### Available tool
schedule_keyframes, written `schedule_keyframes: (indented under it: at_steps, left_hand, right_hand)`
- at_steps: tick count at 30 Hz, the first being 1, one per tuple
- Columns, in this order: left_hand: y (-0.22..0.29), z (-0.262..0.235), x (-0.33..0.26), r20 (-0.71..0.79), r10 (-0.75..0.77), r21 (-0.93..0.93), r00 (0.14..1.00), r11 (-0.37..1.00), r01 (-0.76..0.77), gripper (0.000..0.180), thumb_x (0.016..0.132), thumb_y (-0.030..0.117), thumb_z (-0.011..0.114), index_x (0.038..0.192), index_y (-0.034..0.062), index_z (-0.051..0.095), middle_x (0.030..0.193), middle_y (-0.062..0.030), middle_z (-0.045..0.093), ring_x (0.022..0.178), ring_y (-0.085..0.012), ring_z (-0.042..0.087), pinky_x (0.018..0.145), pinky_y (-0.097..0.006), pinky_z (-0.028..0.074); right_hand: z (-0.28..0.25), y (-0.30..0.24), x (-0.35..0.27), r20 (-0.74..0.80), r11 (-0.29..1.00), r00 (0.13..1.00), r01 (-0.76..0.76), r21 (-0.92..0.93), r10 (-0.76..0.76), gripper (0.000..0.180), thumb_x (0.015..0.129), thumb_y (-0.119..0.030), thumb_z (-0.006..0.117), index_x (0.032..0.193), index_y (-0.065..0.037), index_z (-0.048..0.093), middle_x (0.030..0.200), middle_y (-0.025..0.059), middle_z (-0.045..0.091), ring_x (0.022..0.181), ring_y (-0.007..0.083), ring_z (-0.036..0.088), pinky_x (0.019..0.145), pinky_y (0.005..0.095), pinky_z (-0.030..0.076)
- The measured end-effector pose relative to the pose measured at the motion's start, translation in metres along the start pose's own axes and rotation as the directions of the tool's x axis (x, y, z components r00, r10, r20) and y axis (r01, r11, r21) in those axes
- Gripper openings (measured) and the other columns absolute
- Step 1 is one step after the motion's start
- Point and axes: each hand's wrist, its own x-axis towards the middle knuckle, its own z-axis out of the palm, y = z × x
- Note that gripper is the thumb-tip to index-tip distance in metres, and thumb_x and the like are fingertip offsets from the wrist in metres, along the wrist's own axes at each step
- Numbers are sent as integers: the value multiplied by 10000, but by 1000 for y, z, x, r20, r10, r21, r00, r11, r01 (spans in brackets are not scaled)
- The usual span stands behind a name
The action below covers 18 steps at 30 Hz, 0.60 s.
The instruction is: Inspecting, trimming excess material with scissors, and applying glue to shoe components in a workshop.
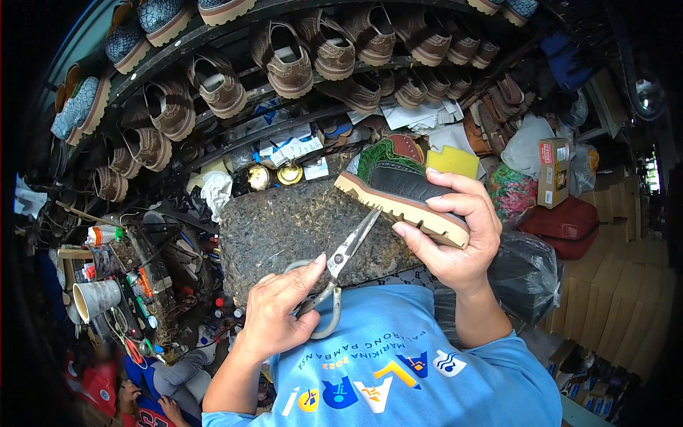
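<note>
My right hand grips a shoe by one end, fingers over the top and thumb at the sole. Its upper is black, with a green patterned part and a brown-red part, and the thick tan sole has notches along its edge. In my left hand is a pair of metal scissors, fingers at the grey loop handles. The blades lie nearly together, their tips at the sole's notched edge; whether they touch it I cannot tell. Under both is a dark, rough-topped work block.
Racks of brown shoes curve along the far side. Small tins, a white crumpled cloth and a yellow piece lie behind the block. Tools and a white cup crowd the left; a red bag is right. Another person sits lower left.
</note>
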Motion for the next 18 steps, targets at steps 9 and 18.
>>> schedule_keyframes:
  at_steps: [9,18]
  left_hand:
    - [-1,-7,-1,48,-46,-54,998,997,48,801,606,21,711,1399,68,614,1223,-184,715,995,-317,733,836,-377,580]
    - [0,-9,0,97,-99,-219,990,969,118,812,615,13,708,1418,87,608,1234,-182,714,1063,-335,727,904,-360,582]
  right_hand:
    - [-1,2,0,10,1000,1000,27,-3,-27,425,614,-55,949,939,-41,675,1145,209,691,1010,297,718,854,381,593]
    - [-1,2,-1,-3,1000,1000,-5,25,5,419,621,-58,947,936,-48,671,1147,209,689,1029,302,717,865,386,593]
